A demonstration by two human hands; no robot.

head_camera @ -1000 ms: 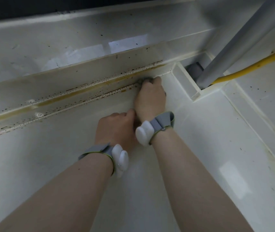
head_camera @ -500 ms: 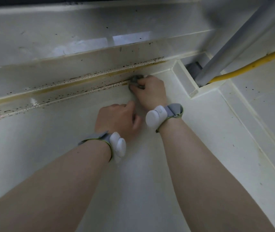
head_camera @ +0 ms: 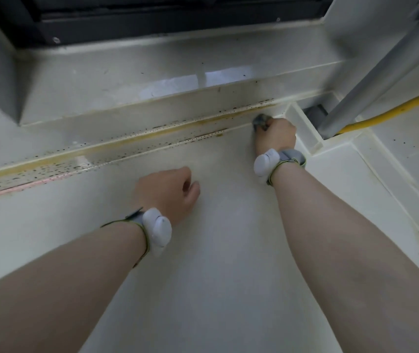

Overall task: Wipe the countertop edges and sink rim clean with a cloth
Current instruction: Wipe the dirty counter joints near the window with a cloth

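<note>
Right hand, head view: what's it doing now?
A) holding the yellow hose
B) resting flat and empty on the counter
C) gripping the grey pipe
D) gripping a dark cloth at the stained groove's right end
D: the right hand is curled round a dark cloth pressed at the right end of the stained groove, clear of the yellow hose and grey pipe.

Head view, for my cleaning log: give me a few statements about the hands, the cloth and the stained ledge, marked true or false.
1. The right hand grips a dark cloth against the ledge. True.
2. The left hand also holds the cloth. False: it rests on the white countertop, apart from the cloth.
3. The ledge left of the cloth carries dark specks and a yellowish streak. True.
4. The yellow hose lies left of both hands. False: it is to their right, beside the grey pipe.
</note>
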